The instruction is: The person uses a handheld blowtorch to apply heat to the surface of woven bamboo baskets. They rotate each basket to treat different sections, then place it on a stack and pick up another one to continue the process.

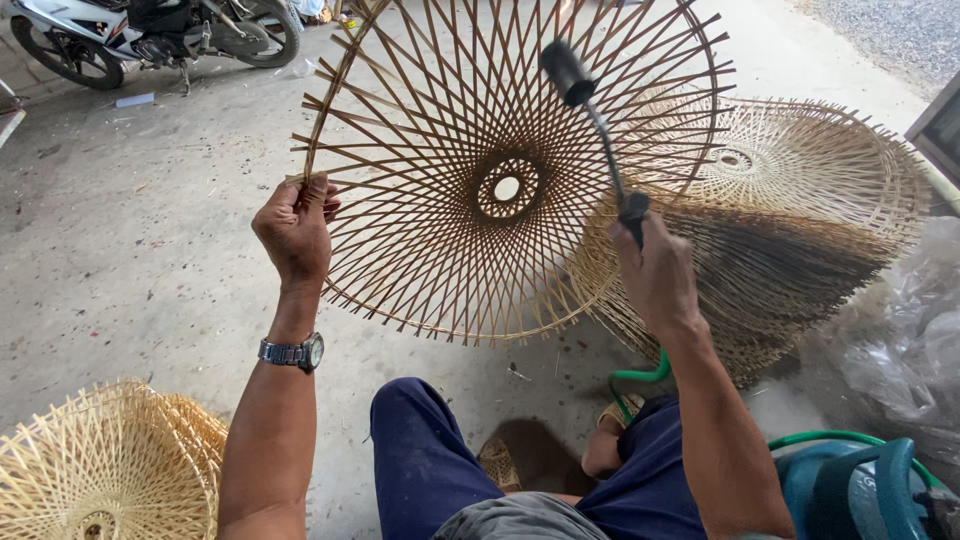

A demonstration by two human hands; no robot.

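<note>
Left hand [296,232] fingers pinch the bamboo frame [500,170]; right hand [655,270] fingers grip a black torch [600,125].

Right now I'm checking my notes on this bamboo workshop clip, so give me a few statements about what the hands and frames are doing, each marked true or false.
1. The left hand grips the rim of the round woven bamboo frame. True.
2. The right hand holds a paintbrush. False: it holds a black gas torch aimed at the frame.
3. A green hose runs near the blue gas cylinder. True.
4. The stack of bamboo frames behind is all pale. False: part of it is darkened.
5. A wristwatch sits on the right wrist. False: the left.
</note>
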